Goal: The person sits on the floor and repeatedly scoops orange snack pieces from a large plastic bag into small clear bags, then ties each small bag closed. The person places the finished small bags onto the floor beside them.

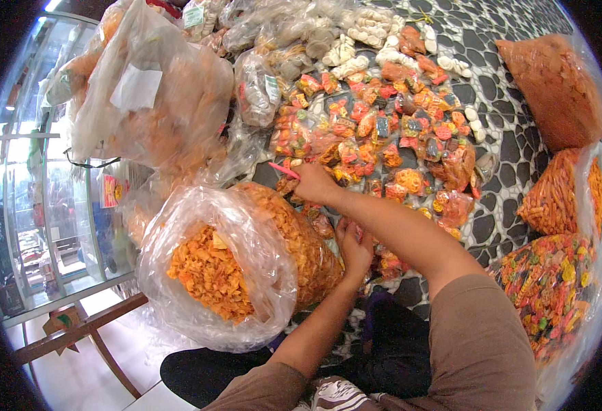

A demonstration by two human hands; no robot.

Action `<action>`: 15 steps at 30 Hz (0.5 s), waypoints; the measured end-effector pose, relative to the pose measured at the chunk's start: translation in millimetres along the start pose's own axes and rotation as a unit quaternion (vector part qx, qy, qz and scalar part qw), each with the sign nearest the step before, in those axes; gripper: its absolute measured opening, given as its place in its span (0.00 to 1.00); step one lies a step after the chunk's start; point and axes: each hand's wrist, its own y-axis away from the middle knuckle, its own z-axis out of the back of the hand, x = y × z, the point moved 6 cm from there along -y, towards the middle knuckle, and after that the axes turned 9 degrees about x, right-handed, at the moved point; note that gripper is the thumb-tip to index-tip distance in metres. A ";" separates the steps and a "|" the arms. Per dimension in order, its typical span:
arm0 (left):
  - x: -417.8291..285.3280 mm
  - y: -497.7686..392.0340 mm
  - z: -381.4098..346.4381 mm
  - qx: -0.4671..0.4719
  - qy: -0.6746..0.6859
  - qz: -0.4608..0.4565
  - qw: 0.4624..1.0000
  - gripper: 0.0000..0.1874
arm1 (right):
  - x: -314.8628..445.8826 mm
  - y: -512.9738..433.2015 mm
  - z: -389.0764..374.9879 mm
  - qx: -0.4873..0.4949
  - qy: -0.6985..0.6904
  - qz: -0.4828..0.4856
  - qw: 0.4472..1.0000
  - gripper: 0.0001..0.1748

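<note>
My right hand (314, 182) reaches forward over small filled plastic packets, closed around a thin pink stick (284, 170) that may be a pen or a handle. Just below its fingers is a small brownish packet (284, 186). My left hand (355, 247) is lower and nearer my lap, beside a large open clear plastic bag (275, 308) of orange chips (211, 272). Its fingers are curled; a bit of pink or red shows by them, and what they hold is hidden. Many small packets of red, orange and dark snacks (347, 123) lie spread beyond my hands.
Large snack-filled bags stand at left (177, 103) and along the right: brown crackers (552, 92), orange sticks (552, 200) and multicoloured pieces (547, 293). White packets (373, 31) lie at the far side. A glass display case (59, 205) borders the left, above a wooden bar (85, 328).
</note>
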 end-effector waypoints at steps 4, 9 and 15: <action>13.0 9.0 11.9 -0.087 -0.001 0.058 0.995 0.29 | -4.4 -10.8 -24.8 -0.023 0.042 0.072 0.996 0.20; 13.4 6.4 25.7 -0.125 0.007 0.041 0.991 0.39 | -6.6 -6.1 -34.6 -0.015 0.168 0.074 0.983 0.20; 5.3 5.0 17.6 -0.147 -0.010 0.138 0.979 0.49 | -14.6 23.0 -3.6 0.007 0.255 -0.009 0.967 0.27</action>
